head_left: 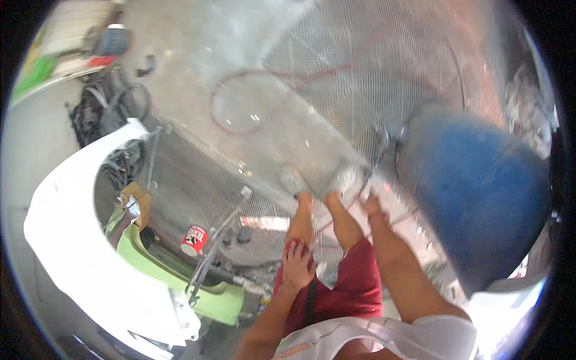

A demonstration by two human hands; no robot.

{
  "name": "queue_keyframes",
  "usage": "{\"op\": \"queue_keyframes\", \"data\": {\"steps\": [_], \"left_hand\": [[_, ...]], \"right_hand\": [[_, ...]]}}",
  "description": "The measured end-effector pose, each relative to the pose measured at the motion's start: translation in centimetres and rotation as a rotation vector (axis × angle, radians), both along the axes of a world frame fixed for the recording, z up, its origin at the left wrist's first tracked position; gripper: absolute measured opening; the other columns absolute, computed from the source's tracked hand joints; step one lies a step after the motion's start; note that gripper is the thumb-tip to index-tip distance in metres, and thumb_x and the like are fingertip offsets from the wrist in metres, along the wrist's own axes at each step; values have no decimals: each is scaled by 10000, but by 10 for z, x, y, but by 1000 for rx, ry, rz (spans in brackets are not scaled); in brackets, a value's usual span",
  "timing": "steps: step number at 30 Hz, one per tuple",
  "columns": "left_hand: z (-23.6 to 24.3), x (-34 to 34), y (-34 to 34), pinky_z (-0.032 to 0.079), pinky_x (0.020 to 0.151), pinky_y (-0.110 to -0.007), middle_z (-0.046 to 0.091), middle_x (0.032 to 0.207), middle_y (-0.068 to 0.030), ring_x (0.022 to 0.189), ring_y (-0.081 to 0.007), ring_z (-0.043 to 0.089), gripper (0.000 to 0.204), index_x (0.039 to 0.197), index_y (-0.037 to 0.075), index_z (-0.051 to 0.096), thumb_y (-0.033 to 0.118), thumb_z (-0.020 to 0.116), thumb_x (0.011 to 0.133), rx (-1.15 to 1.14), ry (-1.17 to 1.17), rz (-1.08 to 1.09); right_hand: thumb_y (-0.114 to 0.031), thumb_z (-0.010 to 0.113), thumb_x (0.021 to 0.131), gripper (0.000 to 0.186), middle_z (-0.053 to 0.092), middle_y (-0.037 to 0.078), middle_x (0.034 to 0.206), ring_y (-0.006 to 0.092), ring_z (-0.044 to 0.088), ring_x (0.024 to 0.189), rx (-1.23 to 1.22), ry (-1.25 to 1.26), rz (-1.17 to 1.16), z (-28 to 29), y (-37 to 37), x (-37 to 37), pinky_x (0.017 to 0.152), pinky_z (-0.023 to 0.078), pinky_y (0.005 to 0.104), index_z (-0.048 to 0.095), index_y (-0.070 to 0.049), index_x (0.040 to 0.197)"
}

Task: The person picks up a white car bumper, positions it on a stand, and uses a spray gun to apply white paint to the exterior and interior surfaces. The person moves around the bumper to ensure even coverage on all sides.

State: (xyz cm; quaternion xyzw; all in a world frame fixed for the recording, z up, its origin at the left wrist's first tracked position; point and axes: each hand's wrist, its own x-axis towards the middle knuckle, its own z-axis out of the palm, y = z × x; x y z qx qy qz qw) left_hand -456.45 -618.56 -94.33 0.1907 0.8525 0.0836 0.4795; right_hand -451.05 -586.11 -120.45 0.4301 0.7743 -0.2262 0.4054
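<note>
My left hand (297,264) rests with its fingers spread on the leg of my red shorts (360,282), just above the knee. My right hand (373,205) reaches forward past my right knee, its fingers curled. What it grips is small and blurred; a thin red hose (324,228) passes close by. Just beyond that hand stands a large blue drum (480,180), with a metallic fitting (394,133) at its near-left side. To my left is a white curved car fender (66,240), out of reach of both hands.
A light green panel (222,306) and a red can (194,240) sit by the fender, beside a thin metal stand (219,231). The red hose (211,102) loops over the concrete floor (198,36). Dark cables (99,108) lie at the far left.
</note>
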Motion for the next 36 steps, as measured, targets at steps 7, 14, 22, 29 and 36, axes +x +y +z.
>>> {"op": "queue_keyframes", "data": {"steps": [7, 14, 22, 29, 36], "left_hand": [[111, -44, -67, 259, 1259, -563, 376, 1668, -161, 1557, -394, 310, 499, 1317, 258, 740, 595, 524, 1019, -11, -351, -10], [130, -189, -117, 433, 1146, -473, 606, 1470, -222, 1398, -391, 535, 587, 1366, 83, 671, 561, 520, 1059, 203, -458, 439], [113, -319, -141, 413, 1163, -457, 573, 1496, -246, 1393, -369, 545, 632, 1477, 49, 563, 527, 544, 1066, 229, -289, 863], [185, -402, -136, 390, 1187, -463, 565, 1526, -191, 1418, -337, 526, 558, 1464, 52, 591, 456, 507, 1088, 83, -280, 1226], [162, -484, -108, 511, 989, -483, 707, 1241, -247, 1176, -380, 679, 544, 1228, 25, 713, 502, 523, 1049, 25, 368, 1207]], "right_hand": [[-535, 546, 1023, 741, 374, 211, 1667, 468, 426, 1478, -536, -142, 1203, 317, -74, -91, 1221, 363, 532, 435, -75, 1594], [-515, 616, 991, 670, 536, 250, 1534, 403, 487, 1447, -449, 309, 524, 423, -54, -234, 1222, 370, 456, 575, -74, 1494], [-505, 623, 994, 670, 607, 263, 1454, 429, 571, 1358, -290, 385, 477, 403, 13, -358, 1132, 457, 483, 570, -59, 1491], [-490, 628, 976, 668, 584, 279, 1478, 417, 573, 1366, -194, 94, 809, 364, 95, -477, 1127, 455, 491, 594, -39, 1468], [-402, 674, 974, 614, 702, 295, 1282, 418, 688, 1194, -304, 395, 627, 428, 117, -749, 1034, 525, 449, 611, 6, 1428]]}}
